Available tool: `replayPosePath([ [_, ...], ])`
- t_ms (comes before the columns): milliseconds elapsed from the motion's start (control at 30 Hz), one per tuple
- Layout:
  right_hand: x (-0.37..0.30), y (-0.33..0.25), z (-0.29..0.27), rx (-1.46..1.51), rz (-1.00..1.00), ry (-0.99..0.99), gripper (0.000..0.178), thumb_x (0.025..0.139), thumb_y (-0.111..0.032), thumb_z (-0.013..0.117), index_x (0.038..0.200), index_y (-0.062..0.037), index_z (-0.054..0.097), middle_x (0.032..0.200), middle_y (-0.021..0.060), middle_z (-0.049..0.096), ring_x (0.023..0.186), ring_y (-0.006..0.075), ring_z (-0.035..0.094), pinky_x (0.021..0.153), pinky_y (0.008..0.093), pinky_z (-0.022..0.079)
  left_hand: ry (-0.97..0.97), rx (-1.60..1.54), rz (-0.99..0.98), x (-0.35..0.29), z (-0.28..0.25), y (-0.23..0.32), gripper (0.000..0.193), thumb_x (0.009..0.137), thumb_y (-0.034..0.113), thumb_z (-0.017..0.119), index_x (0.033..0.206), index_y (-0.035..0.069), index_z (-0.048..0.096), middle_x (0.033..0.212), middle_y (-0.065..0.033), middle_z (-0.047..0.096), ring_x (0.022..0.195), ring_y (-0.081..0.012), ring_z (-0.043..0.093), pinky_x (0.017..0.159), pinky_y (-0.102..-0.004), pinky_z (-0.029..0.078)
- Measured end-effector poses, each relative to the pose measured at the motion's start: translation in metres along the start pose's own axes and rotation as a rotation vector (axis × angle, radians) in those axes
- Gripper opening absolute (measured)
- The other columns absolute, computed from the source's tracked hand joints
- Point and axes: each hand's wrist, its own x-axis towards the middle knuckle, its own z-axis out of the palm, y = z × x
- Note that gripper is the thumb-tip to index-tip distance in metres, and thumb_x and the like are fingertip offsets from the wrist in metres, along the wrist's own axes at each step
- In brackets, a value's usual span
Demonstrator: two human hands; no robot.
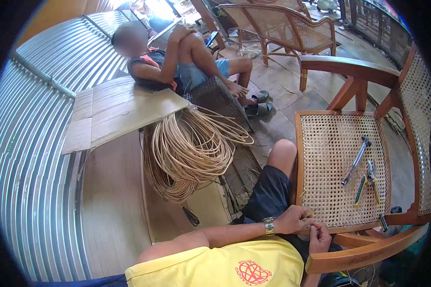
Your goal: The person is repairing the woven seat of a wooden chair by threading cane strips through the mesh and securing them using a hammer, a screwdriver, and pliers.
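Observation:
A wooden armchair with a woven cane seat (pixel 328 143) stands at my right. By the near edge of that seat, my left hand (pixel 296 219), with a gold watch on its wrist, is closed with its fingertips pinched. My right hand (pixel 319 237) meets it there, also pinched, fingertips almost touching the left ones. Whatever the fingers hold is too small to make out. On the cane lie a hammer (pixel 356 161) and, beside it, cutting pliers (pixel 367 185) with green and yellow handles. A short dark cylinder (pixel 383 223) rests at the seat's near right corner.
A large coil of rattan (pixel 191 148) hangs at my left below a cardboard sheet (pixel 124 115). Corrugated metal sheeting (pixel 28 191) lines the left side. Another person (pixel 177 67) sits farther back. A cane-backed bench (pixel 282 28) stands at the far side.

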Motion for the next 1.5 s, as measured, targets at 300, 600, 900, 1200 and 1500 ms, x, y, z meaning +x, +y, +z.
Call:
replayPosePath([
  [300, -0.085, 0.11, -0.101, -0.367, -0.268, -0.15, 0.023, 0.097, -0.02, 0.061, 0.11, -0.0016, 0.065, 0.105, 0.0129, 0.066, 0.1, 0.0266, 0.063, 0.083, 0.0378, 0.05, 0.358, 0.111, -0.062, 0.006, -0.038, -0.014, 0.026, 0.093, 0.019, 0.068, 0.086, -0.002, 0.053, 0.067, -0.0147, 0.057, 0.059, -0.0177, 0.054, 0.058, -0.0358, 0.045],
  [600, -0.161, 0.043, -0.26, -1.513, 0.079, 0.741, 0.037, 0.097, -0.024, 0.062, 0.128, -0.0034, 0.062, 0.127, 0.0194, 0.062, 0.119, 0.0369, 0.056, 0.105, 0.046, 0.041, 0.352, -0.02, -0.048, 0.03, -0.036, -0.035, 0.018, 0.093, 0.017, 0.07, 0.083, 0.005, 0.06, 0.072, -0.0018, 0.06, 0.064, -0.0094, 0.051, 0.061, -0.0295, 0.045],
  [900, -0.105, -0.003, -0.026, 0.301, 0.046, 0.052, 0.046, 0.093, -0.015, 0.068, 0.136, -0.0043, 0.057, 0.104, 0.0116, 0.07, 0.1, 0.0213, 0.066, 0.084, 0.0381, 0.051, -0.225, -0.601, -0.414, 0.025, -0.001, 0.01, 0.015, 0.095, 0.015, 0.072, 0.092, 0.005, 0.062, 0.078, -0.0034, 0.07, 0.048, -0.0029, 0.044, 0.042, -0.0196, 0.033],
  [1200, 0.021, -0.011, 0.022, 0.179, 0.012, 0.196, 0.018, 0.102, -0.016, 0.058, 0.109, -0.0002, 0.064, 0.084, 0.0007, 0.061, 0.075, 0.0077, 0.055, 0.066, 0.0249, 0.046, -0.122, -0.575, -0.403, 0.028, -0.014, 0.003, 0.012, 0.093, 0.012, 0.075, 0.093, 0.004, 0.067, 0.068, 0.0031, 0.06, 0.048, -0.0021, 0.045, 0.043, -0.0178, 0.032],
  [1500, 0.076, -0.035, 0.027, 0.108, 0.097, 0.103, 0.019, 0.101, -0.017, 0.056, 0.097, 0.0004, 0.061, 0.082, 0.0087, 0.061, 0.072, 0.0141, 0.059, 0.066, 0.0317, 0.048, 0.063, -0.7, -0.42, 0.043, -0.012, -0.005, 0.01, 0.096, 0.013, 0.071, 0.095, 0.007, 0.063, 0.066, 0.0044, 0.054, 0.049, -0.0021, 0.044, 0.043, -0.0178, 0.031],
])
